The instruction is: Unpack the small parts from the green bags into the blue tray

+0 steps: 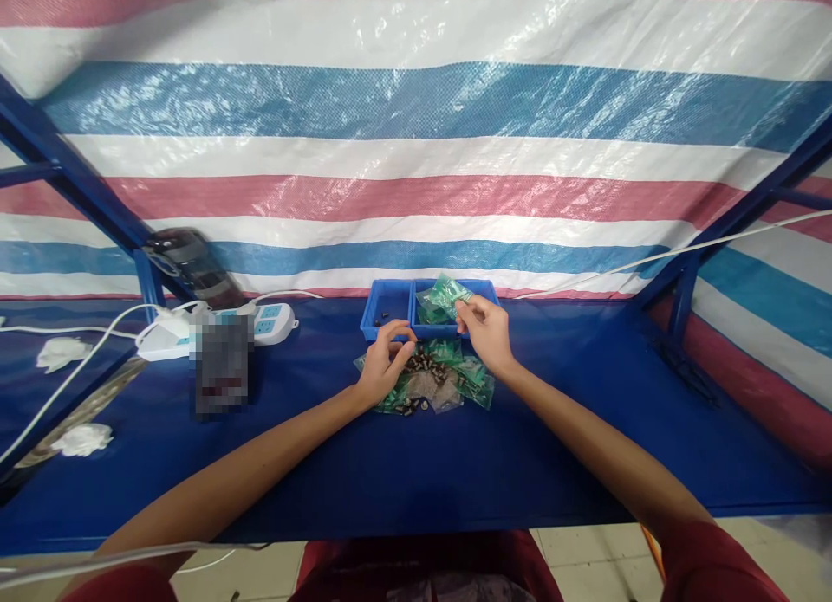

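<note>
My right hand [487,329] pinches a small clear-green plastic bag [447,292] between thumb and fingers, above the right compartment of a blue divided tray [388,332]. More green bags [429,313] lie inside that compartment. My left hand [385,365] is at the left side of the pile before the tray, fingers curled with thumb and index tips close together. Anything between those tips is too small to make out. The pile holds several small dark and brassy metal parts [432,368] among green plastic bags [477,381]. A few dark pieces [385,313] sit in the left compartment.
A white power strip [281,322] with plugged-in cables stands left on the blue table [572,446], beside a blurred-out dark object [222,364]. Behind it leans a dark bottle [198,264]. Crumpled white tissues [83,439] lie far left. Blue frame posts [682,299] and a striped sheet [416,195] close off the back.
</note>
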Action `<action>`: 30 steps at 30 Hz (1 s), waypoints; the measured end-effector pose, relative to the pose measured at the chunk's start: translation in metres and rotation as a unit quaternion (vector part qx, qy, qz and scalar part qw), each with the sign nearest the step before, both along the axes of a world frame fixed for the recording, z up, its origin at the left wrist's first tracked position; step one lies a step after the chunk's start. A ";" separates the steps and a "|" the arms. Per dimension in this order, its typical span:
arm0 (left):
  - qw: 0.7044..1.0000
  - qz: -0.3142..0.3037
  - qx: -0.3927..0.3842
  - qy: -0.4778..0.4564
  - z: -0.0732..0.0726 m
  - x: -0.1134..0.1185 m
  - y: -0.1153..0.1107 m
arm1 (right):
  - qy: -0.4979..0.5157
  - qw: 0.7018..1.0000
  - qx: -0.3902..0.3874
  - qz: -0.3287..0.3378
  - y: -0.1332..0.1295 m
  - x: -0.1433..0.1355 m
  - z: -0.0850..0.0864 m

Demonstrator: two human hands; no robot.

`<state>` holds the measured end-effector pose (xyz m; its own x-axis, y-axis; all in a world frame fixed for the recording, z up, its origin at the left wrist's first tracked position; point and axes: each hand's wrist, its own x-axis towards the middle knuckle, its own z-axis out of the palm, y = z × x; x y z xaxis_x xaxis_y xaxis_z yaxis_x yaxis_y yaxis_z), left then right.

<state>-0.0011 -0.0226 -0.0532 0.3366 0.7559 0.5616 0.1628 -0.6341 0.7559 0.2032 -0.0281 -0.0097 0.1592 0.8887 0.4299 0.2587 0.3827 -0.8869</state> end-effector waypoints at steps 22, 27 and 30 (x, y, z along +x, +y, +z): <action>1.000 0.006 0.012 0.025 0.004 0.001 -0.003 | -0.562 0.826 -0.027 -0.037 0.067 -0.003 0.015; 1.000 0.006 0.006 0.016 0.003 0.001 -0.003 | -0.578 0.814 -0.045 -0.029 0.082 -0.004 0.015; 1.000 0.006 0.009 0.015 0.003 0.001 -0.003 | -0.589 0.806 -0.059 -0.017 0.085 -0.005 0.014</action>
<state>-0.0002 -0.0254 -0.0504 0.3447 0.7497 0.5650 0.1936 -0.6457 0.7386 0.1982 0.0565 0.0041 -0.2719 0.9384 0.2133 0.9563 0.2883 -0.0490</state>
